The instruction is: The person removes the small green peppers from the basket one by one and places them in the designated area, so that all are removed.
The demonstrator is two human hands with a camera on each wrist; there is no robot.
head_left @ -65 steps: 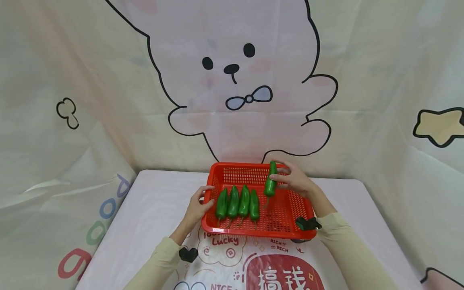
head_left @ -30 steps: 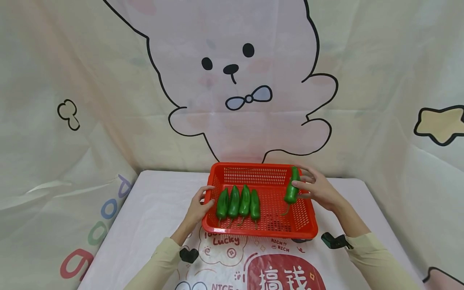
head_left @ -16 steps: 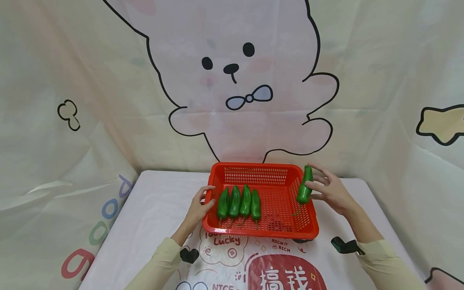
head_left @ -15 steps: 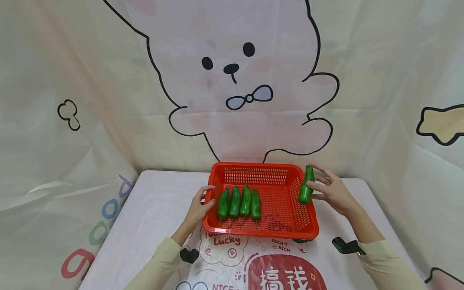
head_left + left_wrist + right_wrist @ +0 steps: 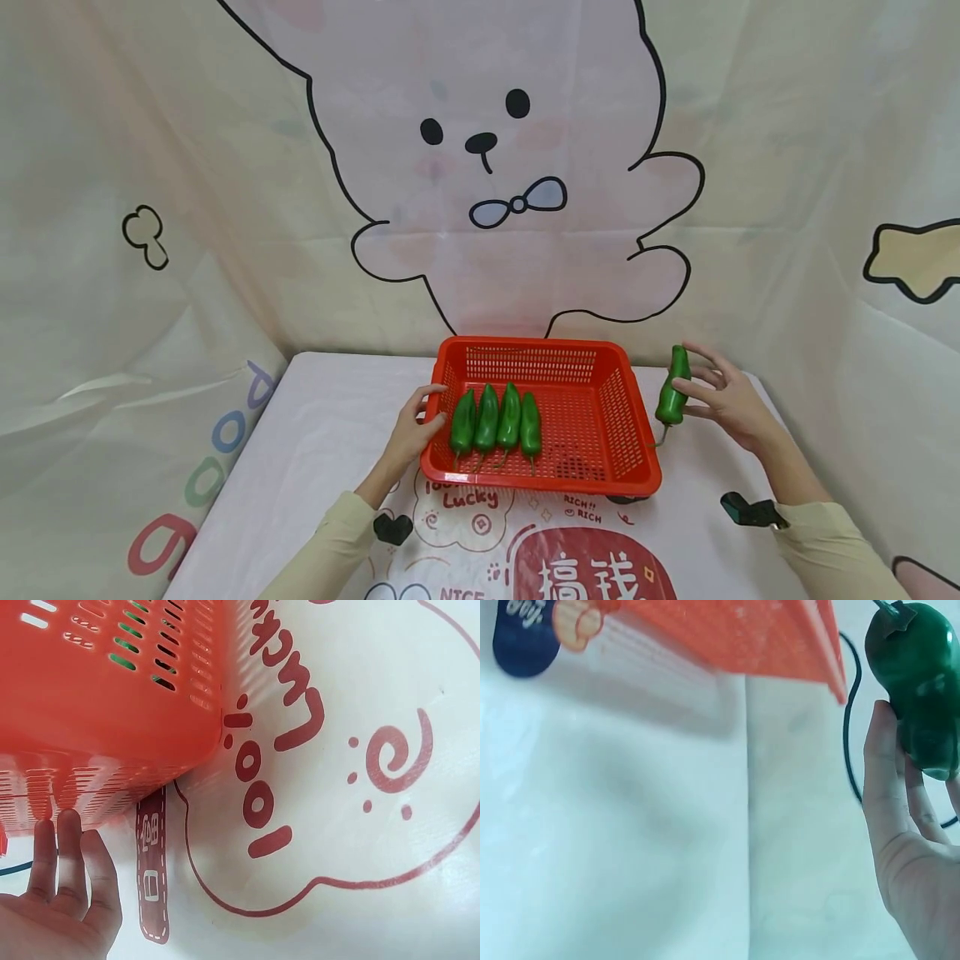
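Observation:
My right hand (image 5: pixel 731 404) holds a long green pepper (image 5: pixel 672 392) in the air, just beyond the right end of the red plastic basket (image 5: pixel 540 483). Thumb and fingers pinch it, and its stem hangs downward. The right wrist view shows the pepper (image 5: pixel 919 682) close up above the hand (image 5: pixel 915 859). At the basket's left end, my left hand (image 5: pixel 408 429) grips the rim with thumb and index finger over it. In the left wrist view, other fingertips (image 5: pixel 70 821) rest against the outer wall. Several green peppers (image 5: pixel 486 421) lie side by side in the basket's left half.
The table has a white printed cover (image 5: pixel 337 400), with tabletop to the basket's right. A cartoon cloth backdrop (image 5: pixel 300 292) stands behind it and along both sides. A dark cord (image 5: pixel 849 735) runs near the table edge in the right wrist view.
My right hand has carried the pepper rightward, from above the basket's right part, over the right rim and outside it. The left hand, basket and other peppers stay in place.

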